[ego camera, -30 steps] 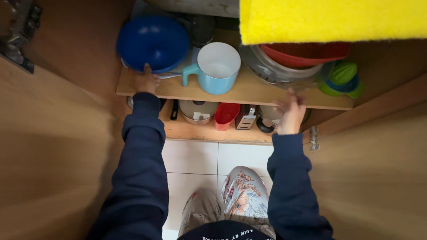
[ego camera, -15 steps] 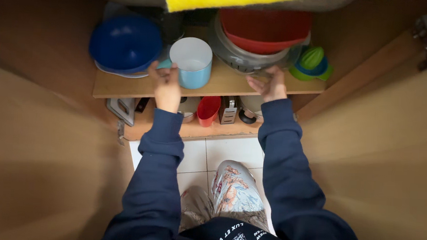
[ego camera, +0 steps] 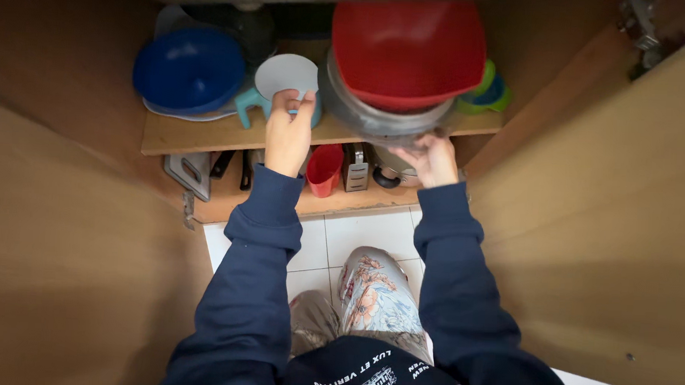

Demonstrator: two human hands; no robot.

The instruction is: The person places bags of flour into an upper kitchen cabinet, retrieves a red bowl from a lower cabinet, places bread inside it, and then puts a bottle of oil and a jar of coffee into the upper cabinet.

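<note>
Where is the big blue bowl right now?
In the head view, the round blue plastic bowl sits at the left end of the upper wooden shelf in the open cupboard, left of the light blue cup that the left hand touches.

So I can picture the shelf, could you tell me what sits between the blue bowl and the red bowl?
In the head view, a light-blue jug, gripped by the left hand, sits between the blue bowl and the red bowl.

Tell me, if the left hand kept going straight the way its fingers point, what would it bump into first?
The left hand already touches the light blue jug on the shelf; pushing straight on, it would probably press into that jug.
</note>
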